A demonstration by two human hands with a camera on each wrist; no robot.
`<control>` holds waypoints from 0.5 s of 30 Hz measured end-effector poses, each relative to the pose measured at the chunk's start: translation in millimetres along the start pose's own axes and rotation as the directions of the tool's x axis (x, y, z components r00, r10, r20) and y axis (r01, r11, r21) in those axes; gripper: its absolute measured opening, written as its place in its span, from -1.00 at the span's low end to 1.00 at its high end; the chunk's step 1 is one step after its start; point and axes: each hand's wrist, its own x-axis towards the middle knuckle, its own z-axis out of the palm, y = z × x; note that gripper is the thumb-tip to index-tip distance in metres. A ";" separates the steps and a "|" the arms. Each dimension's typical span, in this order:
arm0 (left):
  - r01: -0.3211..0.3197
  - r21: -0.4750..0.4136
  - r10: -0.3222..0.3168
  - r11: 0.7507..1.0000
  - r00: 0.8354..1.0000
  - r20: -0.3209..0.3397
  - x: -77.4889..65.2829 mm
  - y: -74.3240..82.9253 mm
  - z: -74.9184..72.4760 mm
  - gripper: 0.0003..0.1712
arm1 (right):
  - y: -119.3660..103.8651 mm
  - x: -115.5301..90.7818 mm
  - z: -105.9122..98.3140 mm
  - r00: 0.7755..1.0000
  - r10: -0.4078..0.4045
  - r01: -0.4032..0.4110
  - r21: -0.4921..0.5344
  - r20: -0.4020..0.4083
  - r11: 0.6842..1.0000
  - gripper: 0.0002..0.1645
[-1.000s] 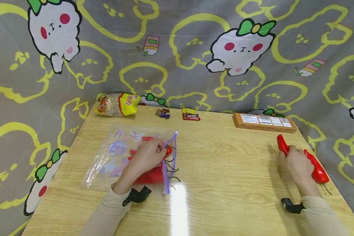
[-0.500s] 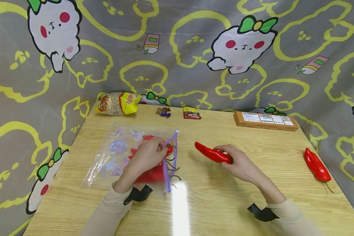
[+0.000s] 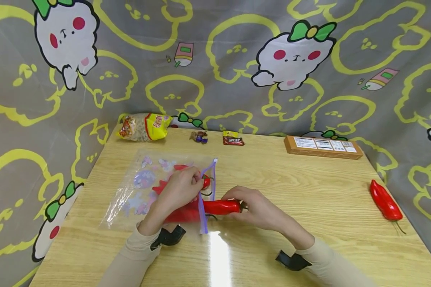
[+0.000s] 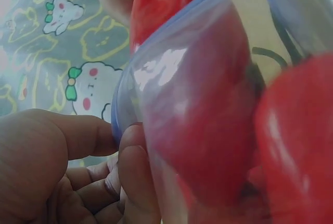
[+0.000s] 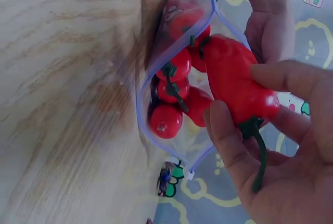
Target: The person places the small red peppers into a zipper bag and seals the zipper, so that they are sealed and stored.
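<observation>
A clear zip bag (image 3: 143,179) with a purple zip edge lies on the table's left side, mouth facing right. Several red peppers (image 5: 166,121) are inside, green stems towards the opening. My left hand (image 3: 179,187) pinches the upper side of the bag's mouth, thumb against fingers in the left wrist view. In my right hand (image 3: 256,209) is another red pepper (image 3: 220,207), gripped near its stem end; its tip end is in the bag's mouth and hidden from the head view. One more red pepper (image 3: 386,201) lies alone at the table's right edge.
Along the table's (image 3: 309,179) back edge stand a yellow snack bag (image 3: 143,127), small wrapped candies (image 3: 198,137), a red-and-yellow bar (image 3: 233,138) and a long brown box (image 3: 323,146). A patterned grey cloth (image 3: 237,59) hangs close behind.
My right hand has picked up a pepper at the far right, carried it left across the table and brought its tip into the bag's mouth. The left hand stays on the bag.
</observation>
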 end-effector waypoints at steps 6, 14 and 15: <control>-0.013 0.012 0.013 1.000 1.000 -0.011 -2.3 -0.1 0.5 -0.92 | 1.0 8.7 11.0 0.999 -0.033 0.032 0.055 0.008 0.998 -0.46; -0.039 0.004 0.040 0.999 0.999 -0.033 -1.4 2.0 0.4 -0.91 | 0.5 24.9 34.8 0.998 -0.064 0.065 0.197 -0.013 0.978 -0.64; -0.041 0.003 0.041 0.999 0.999 -0.035 -1.3 1.9 0.6 -0.91 | 0.5 27.1 38.4 0.997 -0.072 0.075 0.210 -0.024 0.975 -0.63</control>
